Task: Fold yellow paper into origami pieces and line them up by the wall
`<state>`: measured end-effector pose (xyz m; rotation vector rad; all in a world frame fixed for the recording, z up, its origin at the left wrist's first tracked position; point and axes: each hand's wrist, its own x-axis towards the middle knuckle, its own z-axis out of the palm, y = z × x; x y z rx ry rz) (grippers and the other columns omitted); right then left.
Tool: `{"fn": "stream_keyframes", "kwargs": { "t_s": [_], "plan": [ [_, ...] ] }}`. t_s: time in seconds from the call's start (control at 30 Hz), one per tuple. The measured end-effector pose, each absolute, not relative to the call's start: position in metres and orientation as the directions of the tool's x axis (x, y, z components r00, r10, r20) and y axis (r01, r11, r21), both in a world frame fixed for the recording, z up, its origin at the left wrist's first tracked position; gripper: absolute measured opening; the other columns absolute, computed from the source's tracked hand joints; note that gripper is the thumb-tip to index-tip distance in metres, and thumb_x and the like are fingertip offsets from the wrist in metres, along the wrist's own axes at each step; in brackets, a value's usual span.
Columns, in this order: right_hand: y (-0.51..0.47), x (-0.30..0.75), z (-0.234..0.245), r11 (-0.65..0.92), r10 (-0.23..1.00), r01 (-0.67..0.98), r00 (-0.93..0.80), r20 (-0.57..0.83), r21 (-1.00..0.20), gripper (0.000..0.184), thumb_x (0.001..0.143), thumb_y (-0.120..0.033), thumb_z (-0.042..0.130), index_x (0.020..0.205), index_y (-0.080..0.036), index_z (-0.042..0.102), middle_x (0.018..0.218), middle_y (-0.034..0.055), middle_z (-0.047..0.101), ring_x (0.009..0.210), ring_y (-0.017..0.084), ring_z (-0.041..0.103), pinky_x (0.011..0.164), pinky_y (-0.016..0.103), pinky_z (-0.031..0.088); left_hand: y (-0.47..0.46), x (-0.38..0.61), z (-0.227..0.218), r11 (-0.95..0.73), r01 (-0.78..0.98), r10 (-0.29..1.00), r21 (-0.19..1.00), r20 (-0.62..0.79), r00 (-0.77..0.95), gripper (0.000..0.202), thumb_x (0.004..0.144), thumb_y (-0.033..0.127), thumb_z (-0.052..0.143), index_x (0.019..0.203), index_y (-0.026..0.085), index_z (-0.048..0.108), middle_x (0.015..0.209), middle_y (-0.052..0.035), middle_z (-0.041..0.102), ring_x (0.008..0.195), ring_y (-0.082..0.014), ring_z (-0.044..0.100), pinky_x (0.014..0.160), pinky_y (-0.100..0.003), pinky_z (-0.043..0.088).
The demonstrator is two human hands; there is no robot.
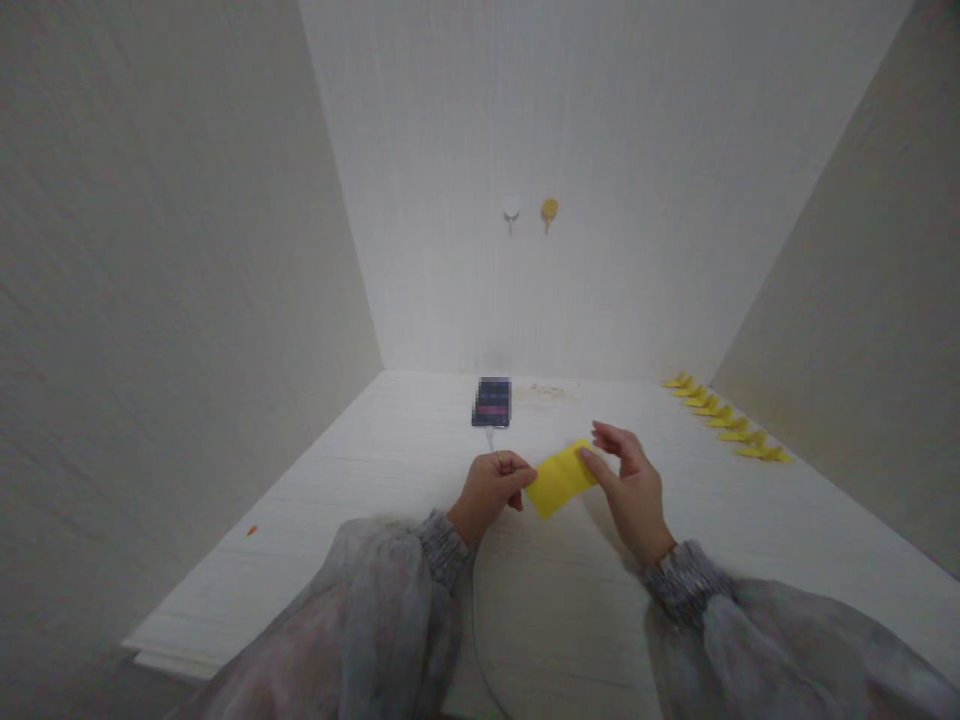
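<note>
A small yellow sheet of paper (559, 479) is held between both hands just above the pale wooden table (360, 520). My left hand (491, 491) pinches its left edge, fingers curled, a ring on one finger. My right hand (628, 486) pinches the paper's right corner with thumb and forefinger, the other fingers raised and spread.
A dark phone (492, 402) with a white cable lies behind the hands. A row of several folded yellow paper pieces (726, 417) runs along the right wall. Two small hooks (529, 212) hang on the back wall. A tiny orange speck (252, 530) lies at the left.
</note>
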<state>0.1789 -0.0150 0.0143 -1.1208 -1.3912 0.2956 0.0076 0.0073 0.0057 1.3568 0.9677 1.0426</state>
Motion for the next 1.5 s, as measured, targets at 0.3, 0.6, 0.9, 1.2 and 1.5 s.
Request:
{"fn": "stream_keyframes", "kwargs": {
  "t_s": [0.3, 0.6, 0.9, 1.2, 1.5],
  "plan": [
    [-0.029, 0.169, 0.030, 0.627, 0.676, 0.771, -0.471, 0.567, -0.107, 0.017, 0.080, -0.019, 0.044, 0.086, -0.024, 0.059, 0.079, 0.0011, 0.060, 0.090, 0.018, 0.047, 0.090, 0.047, 0.012, 0.010, 0.006, -0.005, -0.162, 0.058, 0.901, 0.985, 0.124, 0.415, 0.014, 0.062, 0.026, 0.057, 0.062, 0.012, 0.054, 0.043, 0.0067, 0.043, 0.034, -0.0025, 0.035, 0.034, -0.015, 0.029],
    [-0.028, 0.169, 0.028, 0.643, 0.737, 0.742, -0.531, 0.419, -0.190, 0.012, 0.076, -0.011, 0.041, 0.074, -0.019, 0.049, 0.072, 0.0006, 0.054, 0.078, 0.015, 0.047, 0.089, 0.042, 0.018, 0.004, 0.005, -0.005, -0.284, 0.146, 0.862, 0.948, 0.186, 0.472, 0.012, 0.062, 0.023, 0.056, 0.064, 0.011, 0.060, 0.046, 0.0047, 0.046, 0.040, -0.0028, 0.036, 0.041, -0.016, 0.029],
    [-0.010, 0.197, 0.019, 0.625, 0.775, 0.739, -0.552, 0.308, -0.252, 0.015, 0.080, -0.014, 0.036, 0.073, -0.018, 0.048, 0.071, 0.0011, 0.054, 0.072, 0.013, 0.048, 0.085, 0.039, 0.026, 0.008, 0.000, -0.001, -0.143, 0.132, 0.915, 0.981, 0.079, 0.396, 0.010, 0.059, 0.021, 0.056, 0.056, 0.012, 0.053, 0.040, 0.0065, 0.041, 0.033, -0.0024, 0.032, 0.034, -0.016, 0.023],
    [0.009, 0.232, 0.009, 0.467, 0.884, 0.641, -0.322, 0.338, -0.609, 0.021, 0.080, -0.033, 0.038, 0.074, -0.018, 0.052, 0.072, 0.0033, 0.058, 0.071, 0.016, 0.053, 0.069, 0.031, 0.038, 0.016, -0.008, -0.005, -0.110, -0.058, 0.949, 0.992, 0.123, 0.291, 0.011, 0.059, 0.021, 0.057, 0.055, 0.012, 0.052, 0.041, 0.0060, 0.042, 0.034, -0.0029, 0.033, 0.033, -0.015, 0.023],
    [-0.012, 0.184, 0.003, 0.102, 0.964, 0.152, -0.257, 0.060, -0.983, 0.026, 0.073, -0.042, 0.051, 0.070, -0.016, 0.054, 0.059, -0.0009, 0.054, 0.051, 0.010, 0.049, 0.049, 0.023, 0.038, 0.009, 0.003, 0.001, -0.067, -0.032, 0.890, 0.997, 0.074, 0.449, 0.021, 0.060, 0.032, 0.060, 0.064, 0.011, 0.057, 0.047, 0.0041, 0.047, 0.037, -0.0036, 0.037, 0.038, -0.017, 0.030]
  ]
}}
